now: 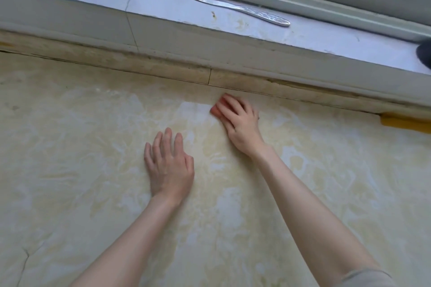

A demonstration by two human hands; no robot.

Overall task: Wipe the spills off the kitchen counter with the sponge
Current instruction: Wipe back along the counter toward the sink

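I see my right hand (pixel 238 121) holding the sponge (pixel 217 107), fingers curved over it, pressing it onto the surface (pixel 70 147) just below the window sill (pixel 186 15). My left hand (pixel 169 165) lies flat with fingers spread, farther from the window sill. A knife (pixel 235 8) rests on it.

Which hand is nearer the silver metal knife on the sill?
Right. The right hand holds a pink sponge below the silver metal knife; the left hand lies flat, lower and further left.

No legible text, labels, brands or numbers, knife (pixel 235 7) on windowsill (pixel 70 0) shows raised ornament on handle, no letters discernible, bench (pixel 70 170) carries marbled pattern only.
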